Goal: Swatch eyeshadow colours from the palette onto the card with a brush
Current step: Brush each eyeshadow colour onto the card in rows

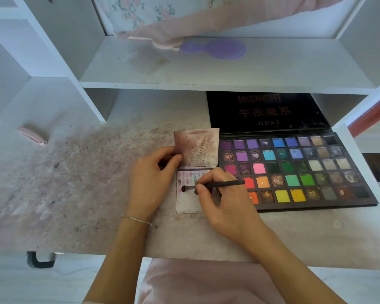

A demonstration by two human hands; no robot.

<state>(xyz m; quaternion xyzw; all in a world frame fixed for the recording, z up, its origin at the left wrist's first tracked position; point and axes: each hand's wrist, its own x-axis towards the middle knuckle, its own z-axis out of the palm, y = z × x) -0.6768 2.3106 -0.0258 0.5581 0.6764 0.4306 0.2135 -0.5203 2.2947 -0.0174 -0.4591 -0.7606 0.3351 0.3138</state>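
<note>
A folded white card [188, 200] lies on the desk, its stained upper flap [198, 145] raised. My left hand [150, 181] pinches the flap's left edge. My right hand [219, 198] grips a thin black brush [224, 184] like a pen. The brush tip [183, 188] touches the lower card's left side, beside a row of faint colour swatches. Just right of the card lies the open eyeshadow palette [294, 170] with several rows of bright pans; my right hand covers its lower left corner.
The palette's black lid [266, 110] stands up under a white shelf [206, 84]. A purple hairbrush [215, 49] lies on that shelf. A pink object [32, 135] rests at the desk's left. Powder stains the desk surface [75, 172]. Pink fabric [195, 281] sits below the desk edge.
</note>
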